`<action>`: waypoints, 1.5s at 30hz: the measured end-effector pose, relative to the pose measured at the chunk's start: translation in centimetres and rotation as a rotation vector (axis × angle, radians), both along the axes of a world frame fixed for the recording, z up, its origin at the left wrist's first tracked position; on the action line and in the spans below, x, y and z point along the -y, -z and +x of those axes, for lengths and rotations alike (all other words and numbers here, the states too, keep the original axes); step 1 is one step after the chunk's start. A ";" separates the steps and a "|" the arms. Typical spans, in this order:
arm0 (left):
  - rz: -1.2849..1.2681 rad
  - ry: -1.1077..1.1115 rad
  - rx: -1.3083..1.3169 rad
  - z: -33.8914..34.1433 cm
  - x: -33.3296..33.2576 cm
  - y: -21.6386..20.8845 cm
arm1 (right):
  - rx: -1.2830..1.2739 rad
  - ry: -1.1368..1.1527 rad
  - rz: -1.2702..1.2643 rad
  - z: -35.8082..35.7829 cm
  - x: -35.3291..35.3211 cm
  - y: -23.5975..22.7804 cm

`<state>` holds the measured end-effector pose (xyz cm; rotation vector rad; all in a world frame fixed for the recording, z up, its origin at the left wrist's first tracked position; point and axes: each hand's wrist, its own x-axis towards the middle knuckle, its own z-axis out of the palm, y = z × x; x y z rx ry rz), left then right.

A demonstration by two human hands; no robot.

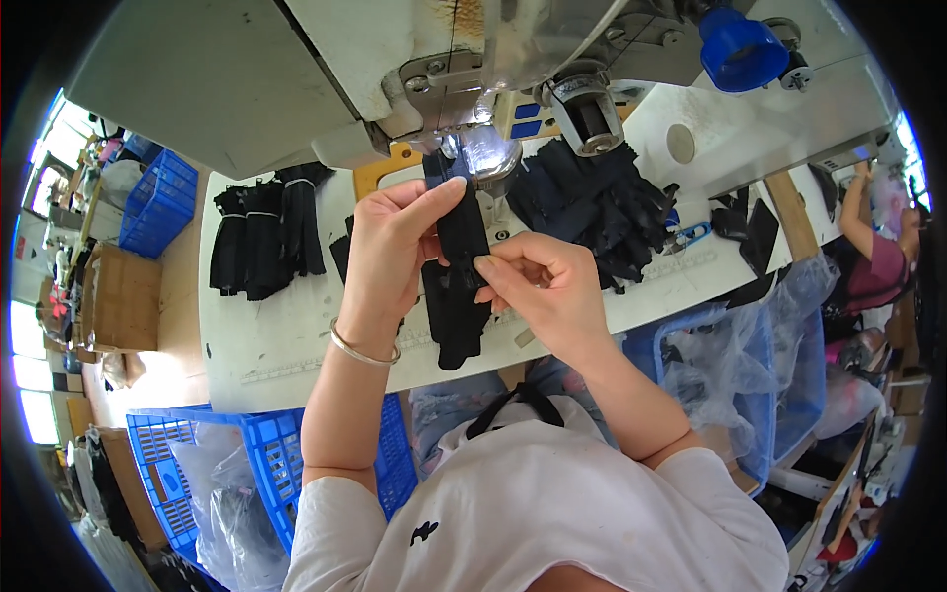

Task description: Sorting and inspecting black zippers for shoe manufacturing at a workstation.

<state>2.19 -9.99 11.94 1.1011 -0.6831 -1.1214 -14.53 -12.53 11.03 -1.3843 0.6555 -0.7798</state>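
My left hand [397,229] pinches the upper part of a black zipper [462,225] between thumb and fingers, just below the needle area of a sewing machine [444,94]. Lower down, my right hand [541,286] grips the same strip's edge with thumb and forefinger. The zipper runs from under the machine's lit presser area toward me. Beneath it, another dark piece [456,331] hangs toward the table's near edge. Fingers hide part of the strip.
Tied black bundles [264,237] lie on the white table [296,345] at left; a loose dark pile [592,202] is at right, beside blue-handled snips [691,235]. Blue crates [258,444] and a blue bin [755,395] flank me. Another person [873,247] sits far right.
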 end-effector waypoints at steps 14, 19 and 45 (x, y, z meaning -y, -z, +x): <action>0.060 -0.078 0.039 -2.2 -3.0 2.3 | -0.030 0.007 0.033 0.6 0.3 0.8; -0.051 -0.132 -0.038 -3.0 -2.9 2.4 | -0.037 -0.051 0.060 0.0 0.7 1.0; -0.247 -0.389 0.132 0.3 4.6 1.0 | -0.138 0.129 0.046 -3.3 1.3 4.0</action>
